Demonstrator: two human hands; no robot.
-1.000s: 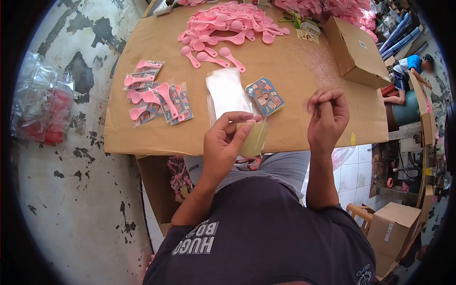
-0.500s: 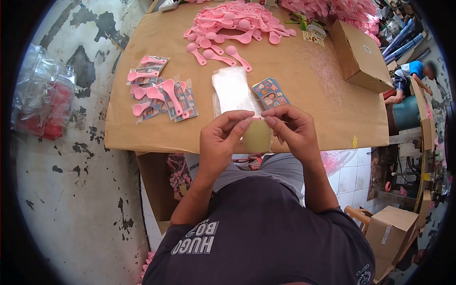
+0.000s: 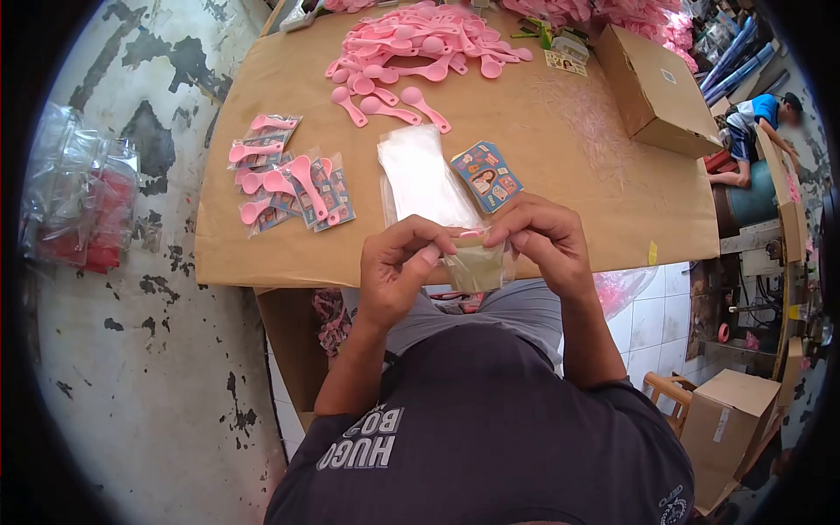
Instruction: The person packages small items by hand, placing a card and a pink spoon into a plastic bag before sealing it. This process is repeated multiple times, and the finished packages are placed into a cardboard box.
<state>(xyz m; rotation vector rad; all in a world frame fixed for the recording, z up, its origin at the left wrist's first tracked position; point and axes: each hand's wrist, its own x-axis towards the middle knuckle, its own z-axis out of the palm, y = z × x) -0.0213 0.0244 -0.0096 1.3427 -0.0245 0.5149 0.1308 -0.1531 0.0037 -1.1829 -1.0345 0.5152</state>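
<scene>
My left hand [image 3: 398, 267] and my right hand [image 3: 547, 241] pinch the top edge of a small clear bag [image 3: 477, 269] at the table's near edge. The bag has an olive-coloured card inside, and a bit of pink shows at its top. Just beyond my hands lies a stack of clear empty bags [image 3: 420, 175], with a pile of blue printed cards [image 3: 487, 173] to its right. At the left are bagged pink spoons with cards [image 3: 302, 188]. A large heap of loose pink spoons [image 3: 420, 44] covers the far part of the table.
An open cardboard box [image 3: 656, 92] stands at the table's right edge. Another box [image 3: 726, 420] is at the lower right. A person in blue [image 3: 761, 114] sits at the far right. Plastic bags [image 3: 87, 192] hang or lie at the left.
The bag has tilted and moved slightly down between my hands, and more of its clear film shows. The view has shifted a little.
</scene>
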